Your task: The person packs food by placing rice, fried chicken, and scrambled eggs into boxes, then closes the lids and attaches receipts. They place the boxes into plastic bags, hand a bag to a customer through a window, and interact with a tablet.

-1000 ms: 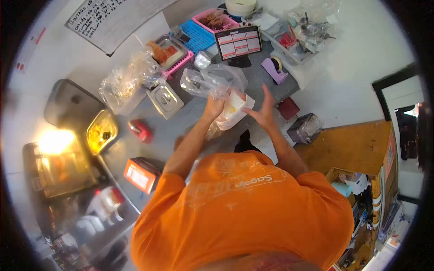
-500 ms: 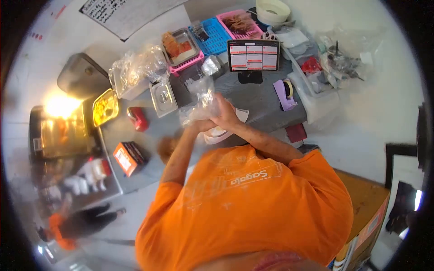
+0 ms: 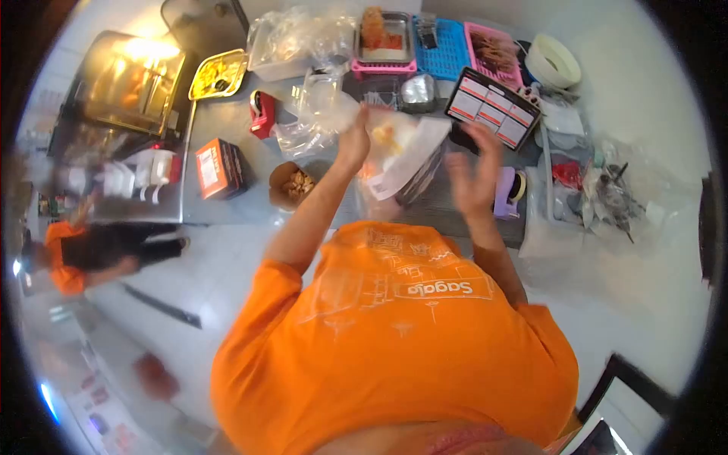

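My left hand (image 3: 355, 144) is closed on the top of a clear plastic bag (image 3: 322, 102), part of which spreads out to its left. Beside that hand is a pale bundle with yellowish contents (image 3: 387, 140), apparently inside the plastic; its edges are smeared by motion. A long white paper slip (image 3: 415, 155) lies against the bundle's right side. My right hand (image 3: 476, 174) is raised to the right of the slip, fingers apart and holding nothing. A brown paper bowl of small golden-brown food pieces (image 3: 292, 184) stands left of my left forearm.
A tablet (image 3: 493, 108) and a purple tape dispenser (image 3: 506, 191) stand to the right. Along the back are a blue basket (image 3: 441, 53) and a pink basket (image 3: 485, 34). Leftward are a red tape dispenser (image 3: 262, 114), an orange-black box (image 3: 220, 168) and a person (image 3: 98, 246).
My hands were together on the clear bag and are now apart, the right one moved rightward and opened. The pale bundle and slip show more. The camera view has turned.
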`<state>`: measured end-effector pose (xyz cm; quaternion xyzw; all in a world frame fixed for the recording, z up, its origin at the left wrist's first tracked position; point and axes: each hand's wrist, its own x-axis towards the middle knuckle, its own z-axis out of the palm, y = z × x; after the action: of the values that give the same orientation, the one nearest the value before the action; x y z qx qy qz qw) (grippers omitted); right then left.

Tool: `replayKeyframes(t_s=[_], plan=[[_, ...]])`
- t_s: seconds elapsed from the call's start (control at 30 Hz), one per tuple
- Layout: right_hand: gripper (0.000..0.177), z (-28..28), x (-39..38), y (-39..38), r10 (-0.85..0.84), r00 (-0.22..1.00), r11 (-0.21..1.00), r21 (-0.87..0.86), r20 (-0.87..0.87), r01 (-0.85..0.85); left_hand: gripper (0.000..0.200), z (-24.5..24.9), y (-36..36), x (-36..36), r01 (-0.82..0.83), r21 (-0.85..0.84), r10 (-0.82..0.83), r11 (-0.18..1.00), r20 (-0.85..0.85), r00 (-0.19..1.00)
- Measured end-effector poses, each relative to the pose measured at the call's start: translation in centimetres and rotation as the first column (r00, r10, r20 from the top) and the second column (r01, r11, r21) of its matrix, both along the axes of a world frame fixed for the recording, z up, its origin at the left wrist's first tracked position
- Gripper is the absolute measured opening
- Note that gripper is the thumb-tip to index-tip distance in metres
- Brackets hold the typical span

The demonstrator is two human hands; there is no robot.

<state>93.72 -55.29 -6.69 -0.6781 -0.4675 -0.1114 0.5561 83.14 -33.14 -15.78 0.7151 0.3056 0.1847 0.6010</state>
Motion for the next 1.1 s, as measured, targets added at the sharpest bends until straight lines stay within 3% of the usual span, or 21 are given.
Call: replayKeyframes(t_s=[0.07,0.1,0.17,0.2,0.27,0.33,0.37,0.43,0.47,0.5,0.57,0.63,0.73,0.8,0.87,0.9,0.97,1.0,1.03,1.07,1.1], plan=[[0.054,-5.1,2.8,-3.7,-0.155,0.986,0.987,-0.037,0.059,0.157,0.04,7.9,-0.5,-0.2,-0.062,-0.016,0.064,0.998,0.182,0.981],[0.054,-7.3,3.5,-4.8,-0.197,0.977,0.978,-0.051,0.076,0.201,0.038,8.4,0.5,0.0,-0.001,-0.148,0.046,0.989,0.299,0.953],[0.061,-9.6,3.4,-4.7,-0.148,0.894,0.952,-0.183,0.423,0.244,0.036,10.7,1.3,0.2,0.134,-0.289,0.029,0.948,0.497,0.867],[0.062,-10.6,3.1,-3.9,-0.126,0.891,0.972,-0.125,0.436,0.198,0.035,12.7,1.2,0.2,0.198,-0.298,0.013,0.934,0.581,0.814],[0.06,-11.5,3.4,-1.2,-0.142,0.959,0.989,-0.001,0.244,0.146,0.037,20.4,-1.0,0.0,0.133,-0.727,0.296,0.674,0.43,0.853],[0.058,-11.5,4.4,1.8,-0.001,0.938,0.973,0.215,-0.347,0.081,0.05,22.4,-0.8,0.5,0.204,-0.705,0.18,0.679,0.429,0.885],[0.057,-11.5,5.0,3.3,0.215,0.775,0.91,0.411,-0.594,0.063,0.063,23.0,-0.7,0.7,0.299,-0.678,0.057,0.671,0.449,0.892],[0.056,-11.7,5.2,5.1,0.64,0.422,0.681,0.729,-0.642,0.076,0.056,24.0,-0.4,0.4,0.225,-0.683,0.129,0.695,0.426,0.895],[0.056,-11.8,4.5,5.5,0.759,0.319,0.58,0.812,-0.567,0.062,0.058,25.4,0.2,-0.7,0.058,-0.34,0.005,0.939,0.182,0.983],[0.055,-11.9,3.5,6.3,0.836,0.242,0.498,0.866,-0.492,0.041,0.057,26.2,1.1,-1.3,0.053,-0.061,-0.047,0.997,0.093,0.995],[0.055,-11.9,1.2,7.9,0.902,0.146,0.415,0.909,-0.407,-0.031,0.054,26.9,2.9,-2.3,0.145,0.389,-0.14,0.91,-0.04,0.989],[0.054,-11.1,-1.2,10.2,0.912,0.095,0.411,0.895,-0.4,-0.173,0.051,27.4,5.1,-3.4,0.266,0.719,-0.143,0.642,-0.229,0.963],[0.049,-8.5,-3.9,12.8,0.85,0.094,0.466,0.658,-0.518,-0.591,0.047,27.1,8.3,-5.2,0.446,0.865,-0.047,0.23,-0.448,0.893],[0.046,-7.8,-4.0,14.7,0.813,0.117,0.445,0.479,-0.57,-0.757,0.044,25.8,9.9,-6.8,0.536,0.842,0.014,0.063,-0.538,0.843],[0.037,-8.1,-2.7,17.5,0.108,-0.024,0.721,0.095,-0.994,-0.686,0.041,24.0,10.5,-8.9,0.609,0.793,0.057,-0.023,-0.607,0.793],[0.033,-11.0,-0.2,18.9,0.184,0.301,0.754,-0.062,-0.936,-0.654,0.04,22.8,10.4,-10.2,0.639,0.768,0.068,-0.041,-0.636,0.769],[0.028,-15.6,5.7,21.1,0.164,0.819,0.835,-0.364,-0.55,-0.412,0.037,20.4,9.5,-13.0,0.665,0.747,0.087,-0.006,-0.662,0.745],[0.026,-16.5,7.6,21.9,0.085,0.959,0.856,-0.473,-0.27,-0.209,0.036,19.0,9.1,-14.0,0.661,0.749,0.1,0.049,-0.662,0.743],[0.026,-16.7,8.8,22.7,0.09,0.958,0.855,-0.473,-0.271,-0.214,0.034,17.6,8.6,-15.0,0.637,0.761,0.113,0.124,-0.648,0.753],[0.024,-16.8,9.7,23.6,0.147,0.986,0.684,-0.711,-0.079,-0.159,0.036,16.2,8.2,-15.1,0.479,0.719,0.154,0.504,-0.621,0.769],[0.024,-16.8,9.9,24.5,0.255,0.962,0.475,-0.879,0.097,-0.037,0.037,13.9,7.9,-15.7,0.324,0.652,0.152,0.685,-0.564,0.812]])
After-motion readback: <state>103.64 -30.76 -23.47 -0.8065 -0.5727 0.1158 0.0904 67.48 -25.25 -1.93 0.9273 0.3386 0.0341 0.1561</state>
